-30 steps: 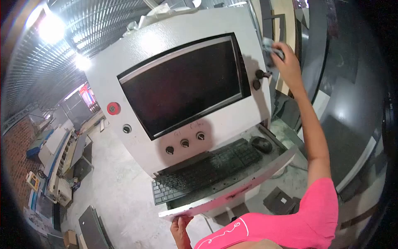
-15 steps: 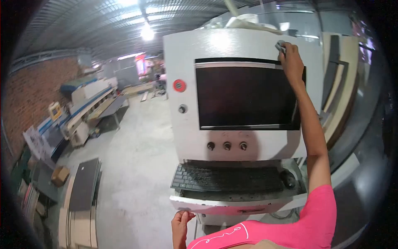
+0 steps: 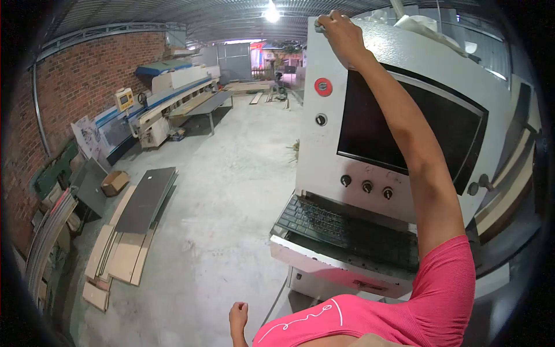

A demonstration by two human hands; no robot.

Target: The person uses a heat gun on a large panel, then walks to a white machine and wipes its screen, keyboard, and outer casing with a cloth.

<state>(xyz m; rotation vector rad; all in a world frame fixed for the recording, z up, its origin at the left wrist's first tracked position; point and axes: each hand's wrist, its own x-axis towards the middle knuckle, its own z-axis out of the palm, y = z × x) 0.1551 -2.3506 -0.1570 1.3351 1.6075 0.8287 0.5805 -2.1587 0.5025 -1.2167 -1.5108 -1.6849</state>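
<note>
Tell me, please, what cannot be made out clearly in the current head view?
Head view, for every item:
Grey item: mostly covered by the right hand, so its full shape is unclear.
Screen: partly hidden behind the right arm.
Keyboard: right end hidden by the same arm.
Marks above the knobs: too faint and small to read.
Left forearm: cut off by the bottom edge.

A grey-blue cloth (image 3: 319,26), small and bunched, mostly covered by the right grip (image 3: 342,39) that pinches it, sits above and left of the dark screen (image 3: 367,124), at a corner of the white cabinet (image 3: 325,147). The cabinet stands upright, framing the screen, its painted front shiny above it.
</note>
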